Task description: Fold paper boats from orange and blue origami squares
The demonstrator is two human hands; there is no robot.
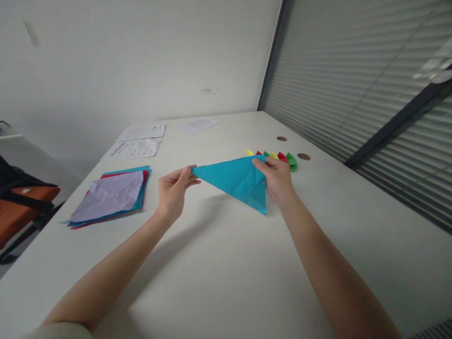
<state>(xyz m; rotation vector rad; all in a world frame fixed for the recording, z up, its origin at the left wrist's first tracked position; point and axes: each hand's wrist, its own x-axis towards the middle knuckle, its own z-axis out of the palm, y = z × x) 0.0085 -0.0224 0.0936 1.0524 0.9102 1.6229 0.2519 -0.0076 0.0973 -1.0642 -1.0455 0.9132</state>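
A blue sheet of paper (236, 178), folded into a triangle and marked with creases, is held up above the white table between both hands. Its narrow left corner is pinched by my left hand (173, 190), thumb on the near side. My right hand (278, 178) grips the upper right corner, the thumb lying on the paper's face and the other fingers mostly behind it. The lower right corner hangs free. Just beyond my right hand stands a row of small folded paper pieces (281, 157) in yellow, red and green, partly hidden by the blue paper.
At the left of the table (219, 282) lies a stack of coloured paper (113, 195), a creased lilac sheet on top. Printed sheets (137, 147) lie at the back left. Two round holes (303, 156) pierce the right side, by the blinds (353, 80). An orange chair (24, 207) stands left.
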